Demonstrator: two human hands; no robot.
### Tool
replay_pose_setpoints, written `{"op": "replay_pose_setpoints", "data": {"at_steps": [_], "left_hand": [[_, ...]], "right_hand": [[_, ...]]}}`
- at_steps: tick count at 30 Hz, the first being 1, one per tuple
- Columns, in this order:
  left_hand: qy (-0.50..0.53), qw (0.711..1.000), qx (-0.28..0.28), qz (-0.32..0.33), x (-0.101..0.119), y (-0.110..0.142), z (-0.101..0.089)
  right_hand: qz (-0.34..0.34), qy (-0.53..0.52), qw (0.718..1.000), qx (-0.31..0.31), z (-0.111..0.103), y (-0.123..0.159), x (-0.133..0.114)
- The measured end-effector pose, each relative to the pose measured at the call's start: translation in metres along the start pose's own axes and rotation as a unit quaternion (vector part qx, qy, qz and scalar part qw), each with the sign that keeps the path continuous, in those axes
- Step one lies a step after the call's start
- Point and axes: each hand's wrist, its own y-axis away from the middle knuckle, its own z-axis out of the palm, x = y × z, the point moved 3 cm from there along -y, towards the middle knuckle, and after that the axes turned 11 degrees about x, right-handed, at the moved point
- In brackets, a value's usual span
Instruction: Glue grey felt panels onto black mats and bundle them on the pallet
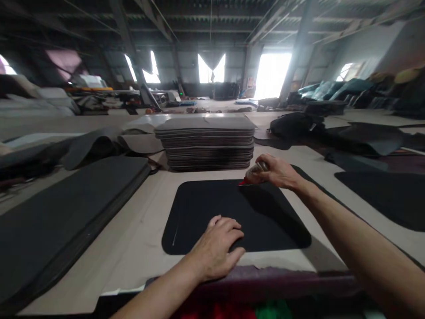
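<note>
The right hand (277,172) wraps its fingers around a small bottle (260,168), whose red tip (245,180) slants down to the far edge of the black mat (206,206). The left hand (219,249) rests palm down across the mat's near edge, fingers loosely bent, gripping nothing visible. The right forearm (332,217) comes in from the mat's right. Under the mat spreads a pale table (133,230); beyond the mat stands a sheet stack (209,151), and far behind, a bright doorway (272,75) beneath dim roof beams (151,17).
</note>
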Motion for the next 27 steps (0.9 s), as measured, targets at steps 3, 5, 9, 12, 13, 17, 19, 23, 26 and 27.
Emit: {"op": "replay_pose_setpoints", "data": {"at_steps": [3,5,9,12,13,17,19,23,26,27], "left_hand": [[-0.004,1.0,0.0,0.008,0.0,0.0,0.0],[-0.003,1.0,0.001,0.009,0.0,0.0,0.001],[0.003,1.0,0.005,0.011,-0.001,0.0,0.001],[0.014,1.0,0.008,0.015,-0.002,0.0,0.001],[0.018,1.0,0.009,0.015,-0.002,0.0,0.001],[0.023,0.999,0.015,0.017,-0.003,0.001,0.001],[0.024,0.999,0.018,0.017,-0.004,0.001,0.001],[0.028,0.999,0.016,0.017,-0.003,0.002,0.001],[0.026,1.0,0.01,0.015,-0.002,0.001,0.0],[0.025,1.0,0.009,0.014,-0.002,0.001,0.0]], "right_hand": [[-0.033,-0.019,0.999,-0.006,0.021,-0.012,-0.029],[-0.04,-0.037,0.998,-0.013,0.035,-0.021,-0.047],[-0.079,-0.079,0.994,-0.018,0.064,-0.039,-0.083],[-0.124,-0.104,0.987,-0.023,0.084,-0.051,-0.109],[-0.136,-0.112,0.984,-0.026,0.089,-0.054,-0.118],[-0.175,-0.124,0.976,-0.036,0.102,-0.06,-0.141],[-0.182,-0.119,0.975,-0.041,0.101,-0.061,-0.142],[-0.146,-0.095,0.984,-0.047,0.084,-0.059,-0.122],[-0.091,-0.056,0.993,-0.04,0.063,-0.054,-0.093],[-0.069,-0.045,0.996,-0.04,0.056,-0.051,-0.081]]}}
